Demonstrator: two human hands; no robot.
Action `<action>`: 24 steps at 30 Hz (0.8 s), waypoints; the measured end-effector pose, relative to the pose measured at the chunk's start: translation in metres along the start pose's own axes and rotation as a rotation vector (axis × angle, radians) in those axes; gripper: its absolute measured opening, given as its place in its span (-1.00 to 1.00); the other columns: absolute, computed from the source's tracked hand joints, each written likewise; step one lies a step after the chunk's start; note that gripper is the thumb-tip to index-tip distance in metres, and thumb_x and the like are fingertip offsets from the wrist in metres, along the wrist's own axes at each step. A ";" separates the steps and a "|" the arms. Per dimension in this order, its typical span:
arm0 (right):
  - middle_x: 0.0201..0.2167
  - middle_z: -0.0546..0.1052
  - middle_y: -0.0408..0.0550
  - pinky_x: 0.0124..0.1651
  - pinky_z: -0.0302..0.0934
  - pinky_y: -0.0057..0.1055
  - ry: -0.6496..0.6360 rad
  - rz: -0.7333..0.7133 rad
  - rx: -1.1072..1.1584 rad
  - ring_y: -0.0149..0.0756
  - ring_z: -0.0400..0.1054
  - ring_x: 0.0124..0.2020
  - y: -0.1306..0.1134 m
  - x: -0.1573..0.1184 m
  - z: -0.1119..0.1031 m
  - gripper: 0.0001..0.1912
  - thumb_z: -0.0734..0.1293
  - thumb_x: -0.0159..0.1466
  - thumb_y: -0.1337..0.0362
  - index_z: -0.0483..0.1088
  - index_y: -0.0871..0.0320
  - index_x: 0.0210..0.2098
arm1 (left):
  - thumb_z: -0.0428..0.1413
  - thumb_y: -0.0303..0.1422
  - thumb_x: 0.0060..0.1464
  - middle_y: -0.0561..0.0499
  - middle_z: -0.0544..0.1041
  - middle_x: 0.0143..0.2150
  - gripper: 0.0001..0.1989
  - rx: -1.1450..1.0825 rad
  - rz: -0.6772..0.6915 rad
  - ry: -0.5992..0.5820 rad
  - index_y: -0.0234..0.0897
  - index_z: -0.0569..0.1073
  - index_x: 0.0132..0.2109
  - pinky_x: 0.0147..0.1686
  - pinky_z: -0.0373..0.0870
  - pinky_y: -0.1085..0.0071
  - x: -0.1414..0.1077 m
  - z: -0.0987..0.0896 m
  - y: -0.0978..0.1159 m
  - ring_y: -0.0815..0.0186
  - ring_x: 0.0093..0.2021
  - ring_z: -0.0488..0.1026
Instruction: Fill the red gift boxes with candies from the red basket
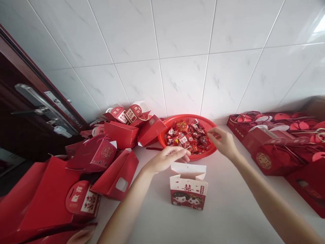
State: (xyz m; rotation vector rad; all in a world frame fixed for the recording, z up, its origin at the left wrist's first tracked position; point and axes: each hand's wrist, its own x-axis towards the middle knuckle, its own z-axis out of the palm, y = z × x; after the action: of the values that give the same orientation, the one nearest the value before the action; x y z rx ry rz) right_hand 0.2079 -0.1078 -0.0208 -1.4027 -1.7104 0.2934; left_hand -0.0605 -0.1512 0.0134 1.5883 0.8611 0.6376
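Small red-and-white paper gift box [188, 196]: we see it upright, top open, two cartoon faces printed on its front, at six o'clock from the round red plastic basket [200, 156] of shiny wrapped sweets [187, 139].
Our left hand [172, 156]: at the basket's seven o'clock, fingers loosely curled and narrow; we cannot tell whether it holds anything.
Our right hand [222, 141]: at the basket's three o'clock, fingertips drawn close together; we cannot tell whether a sweet sits between them.
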 end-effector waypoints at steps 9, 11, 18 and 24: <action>-0.31 0.62 0.01 -0.27 0.24 -0.40 -0.315 0.106 -0.313 -0.18 0.47 -0.27 0.033 0.084 0.039 -0.91 0.36 0.18 0.36 0.50 0.18 -0.30 | 0.24 -0.12 0.12 -0.14 0.66 -0.20 -0.64 0.028 0.058 0.220 -0.35 0.60 -0.14 -0.07 0.50 0.30 0.066 -0.028 -0.016 0.20 -0.15 0.59; -0.28 0.63 -0.01 -0.29 0.23 -0.43 -0.372 0.084 -0.336 -0.17 0.47 -0.25 0.039 0.088 0.045 -0.83 0.39 0.13 0.40 0.51 0.15 -0.25 | 0.20 -0.23 0.16 -0.14 0.68 -0.19 -0.73 0.132 0.059 0.264 -0.36 0.61 -0.13 -0.07 0.51 0.29 0.083 -0.032 -0.020 0.20 -0.14 0.59; -0.26 0.63 -0.02 -0.30 0.25 -0.42 -0.510 0.068 -0.329 -0.11 0.49 -0.22 0.046 0.085 0.047 -0.70 0.46 0.00 0.48 0.54 0.09 -0.26 | 0.15 -0.44 0.14 -0.16 0.68 -0.05 -0.80 0.418 0.033 0.348 -0.34 0.65 -0.15 0.12 0.44 0.23 0.136 -0.042 -0.029 0.13 0.00 0.58; -0.56 0.46 -0.11 -0.31 0.23 -0.38 -0.498 0.147 -0.138 -0.16 0.44 -0.34 0.039 0.081 0.044 -0.77 0.55 -0.04 0.36 0.40 0.12 -0.57 | 0.10 -0.51 0.13 -0.17 0.65 0.06 -0.70 0.624 -0.044 0.296 -0.32 0.64 -0.04 0.18 0.41 0.23 0.136 -0.044 -0.039 0.08 0.11 0.56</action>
State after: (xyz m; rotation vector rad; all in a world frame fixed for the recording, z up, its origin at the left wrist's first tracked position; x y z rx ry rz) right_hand 0.2037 -0.0085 -0.0347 -1.6577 -2.0583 0.6618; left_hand -0.0232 -0.0131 -0.0236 2.0485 1.4092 0.6130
